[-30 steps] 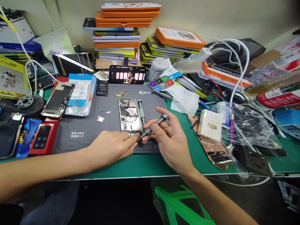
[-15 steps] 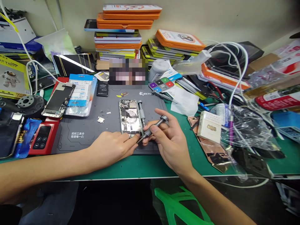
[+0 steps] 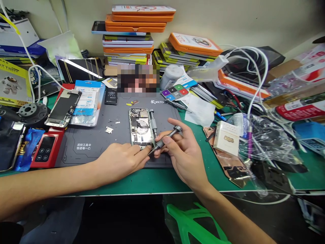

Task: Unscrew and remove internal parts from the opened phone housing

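Observation:
An opened phone (image 3: 142,126) with its inner parts bare lies on a dark grey work mat (image 3: 93,154). My left hand (image 3: 124,159) is closed at the phone's lower end, fingertips on its bottom edge. A grey precision screwdriver (image 3: 167,138) is gripped in my right hand (image 3: 186,152), held tilted between thumb and fingers, the forefinger reaching past its cap. Its tip points at the phone's bottom edge, beside my left fingertips; exact contact is hidden. A second grey screwdriver (image 3: 153,122) lies along the phone's right side.
Small metal bits (image 3: 109,129) lie left of the phone. A black battery (image 3: 111,96) rests at the mat's upper left, near a detached phone screen (image 3: 63,109). Orange boxes (image 3: 135,26) are stacked behind. To the right are a cigarette box (image 3: 226,138) and a copper-coloured panel (image 3: 225,166).
Almost nothing differs: both hands, the phone and the screwdriver keep their places, with only a slight shift of the camera view.

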Demonstrator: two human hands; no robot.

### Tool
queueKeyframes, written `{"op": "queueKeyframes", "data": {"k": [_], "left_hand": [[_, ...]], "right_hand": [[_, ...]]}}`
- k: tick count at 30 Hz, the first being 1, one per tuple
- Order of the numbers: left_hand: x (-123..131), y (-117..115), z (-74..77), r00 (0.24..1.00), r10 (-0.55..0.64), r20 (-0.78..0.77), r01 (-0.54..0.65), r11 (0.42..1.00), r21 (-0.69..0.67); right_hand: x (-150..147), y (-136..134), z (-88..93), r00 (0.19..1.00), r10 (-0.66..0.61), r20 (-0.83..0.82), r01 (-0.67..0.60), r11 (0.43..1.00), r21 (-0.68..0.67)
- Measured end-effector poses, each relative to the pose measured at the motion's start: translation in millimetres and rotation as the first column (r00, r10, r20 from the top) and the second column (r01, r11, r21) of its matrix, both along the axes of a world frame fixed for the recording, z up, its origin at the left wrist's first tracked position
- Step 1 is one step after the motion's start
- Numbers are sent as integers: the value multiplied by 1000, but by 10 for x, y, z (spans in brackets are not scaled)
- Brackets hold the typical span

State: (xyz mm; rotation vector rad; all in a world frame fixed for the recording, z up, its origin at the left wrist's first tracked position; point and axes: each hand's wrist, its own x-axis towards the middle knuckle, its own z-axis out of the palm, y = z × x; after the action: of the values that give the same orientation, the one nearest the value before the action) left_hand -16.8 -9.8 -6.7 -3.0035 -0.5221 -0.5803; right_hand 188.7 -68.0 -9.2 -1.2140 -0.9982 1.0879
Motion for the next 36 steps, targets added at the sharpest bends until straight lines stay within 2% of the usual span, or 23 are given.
{"op": "queueKeyframes", "data": {"k": [11, 19, 24, 28, 31, 33, 36], "left_hand": [[2, -8, 8, 1000, 11, -8, -11, 1000, 14], [-2, -8, 2, 1000, 11, -11, -11, 1000, 22], [-3, -16, -14, 1000, 9, -13, -9, 1000, 25], [11, -27, -38, 1000, 12, -4, -12, 999, 33], [12, -37, -42, 1000, 13, -22, -12, 1000, 20], [4, -44, -41, 999, 13, -42, -13, 1000, 1], [-12, -54, -43, 996, -4, -84, 3, 1000, -18]], "right_hand": [[12, -5, -3, 999, 8, -48, -8, 1000, -6], [11, -1, 2, 1000, 17, 2, -17, 1000, -9], [23, 9, 7, 999, -49, 0, 49, 999, -3], [-21, 35, 102, 976, -186, 111, 168, 974, 155], [-82, 102, 141, 932, -240, 273, 153, 940, 304], [-111, 173, 102, 891, -231, 391, 50, 906, 420], [-123, 276, -13, 829, -210, 518, -152, 807, 570]]}}
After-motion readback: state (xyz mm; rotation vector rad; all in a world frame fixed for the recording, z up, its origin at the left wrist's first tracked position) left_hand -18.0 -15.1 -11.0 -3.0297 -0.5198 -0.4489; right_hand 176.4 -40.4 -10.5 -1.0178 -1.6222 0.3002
